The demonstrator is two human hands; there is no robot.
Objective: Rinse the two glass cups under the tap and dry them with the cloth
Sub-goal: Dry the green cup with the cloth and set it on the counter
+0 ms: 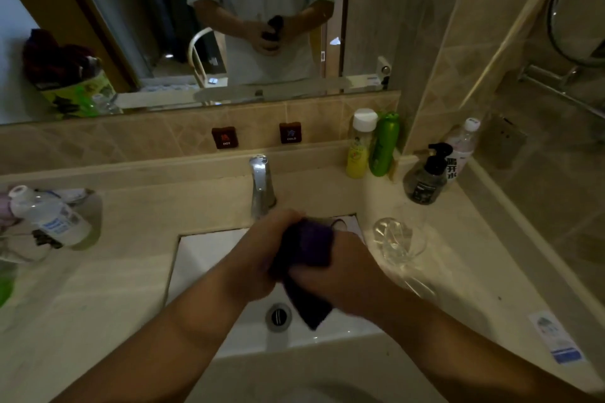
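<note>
Head view, dark purple cloth [306,245] bunched, gripped by left hand [262,258], right hand [340,275].

dark purple cloth [306,247] bunched over the sink, clear glass cup [397,240] seemingly upright beside it

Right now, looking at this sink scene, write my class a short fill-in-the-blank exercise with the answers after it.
1. Both hands grip a dark ____ above the sink.
2. A glass cup stands on the counter to the ____ of the sink.
3. The tap stands below two small signs marked HOT and ____.

Missing words: cloth; right; COLD. Points: left hand, right hand.
</note>
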